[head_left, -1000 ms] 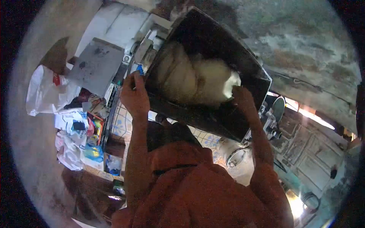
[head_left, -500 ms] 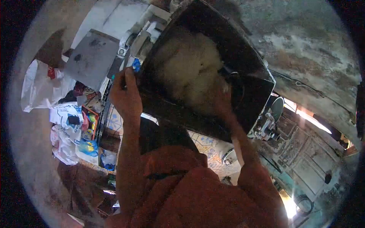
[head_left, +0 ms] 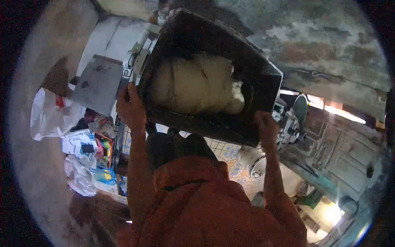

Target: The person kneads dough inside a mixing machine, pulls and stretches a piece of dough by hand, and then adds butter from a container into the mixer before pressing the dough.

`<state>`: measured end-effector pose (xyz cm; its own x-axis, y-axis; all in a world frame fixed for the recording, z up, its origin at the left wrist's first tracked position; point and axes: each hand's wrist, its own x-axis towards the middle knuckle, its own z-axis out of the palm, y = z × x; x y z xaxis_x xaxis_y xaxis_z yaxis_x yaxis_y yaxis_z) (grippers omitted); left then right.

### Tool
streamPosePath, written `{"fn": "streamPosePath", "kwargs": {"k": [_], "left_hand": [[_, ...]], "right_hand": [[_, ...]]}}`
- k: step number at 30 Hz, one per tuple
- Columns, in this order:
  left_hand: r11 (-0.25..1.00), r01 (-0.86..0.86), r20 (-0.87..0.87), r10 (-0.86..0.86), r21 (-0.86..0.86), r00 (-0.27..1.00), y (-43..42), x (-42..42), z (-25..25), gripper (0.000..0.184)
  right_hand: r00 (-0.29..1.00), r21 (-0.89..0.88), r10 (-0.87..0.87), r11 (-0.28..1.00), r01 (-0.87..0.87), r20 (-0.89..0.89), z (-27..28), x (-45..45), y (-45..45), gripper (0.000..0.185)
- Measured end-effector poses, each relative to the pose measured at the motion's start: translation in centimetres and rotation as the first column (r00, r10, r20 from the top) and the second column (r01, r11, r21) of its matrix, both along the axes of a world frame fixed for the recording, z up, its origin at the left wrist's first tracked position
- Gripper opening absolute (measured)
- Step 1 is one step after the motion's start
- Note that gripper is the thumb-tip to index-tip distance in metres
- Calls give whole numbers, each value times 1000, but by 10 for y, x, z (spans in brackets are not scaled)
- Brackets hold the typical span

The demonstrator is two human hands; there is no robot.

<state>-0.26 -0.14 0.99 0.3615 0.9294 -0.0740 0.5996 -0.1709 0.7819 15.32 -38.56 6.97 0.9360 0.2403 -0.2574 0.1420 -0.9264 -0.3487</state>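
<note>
Pale creased mass [head_left: 197,84], perhaps dough, in dark box [head_left: 205,124].

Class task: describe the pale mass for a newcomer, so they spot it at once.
Find the big, dark, open box between the left hand and the right hand. Inside lies one bulky, creased, pale mass. Its tan body and the bright white patch at its right end set it apart from the dark walls around it.

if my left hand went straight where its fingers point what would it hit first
Probably the metal fitting beside the dark box, just ahead of the left hand, though the depth between them is unclear.
</note>
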Motion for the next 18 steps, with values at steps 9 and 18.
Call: {"fn": "streamPosePath", "kwargs": {"k": [9, 18], "left_hand": [[977, 65, -62, -53, 202, 997, 10, -5, -23, 41], [980, 82, 59, -94, 179, 994, 3, -3, -19, 48]], "right_hand": [[878, 286, -375, 912, 293, 296, -77, -36, -53, 55], [907, 272, -415, 882, 384, 66, -83, -36, -58, 60]]}}
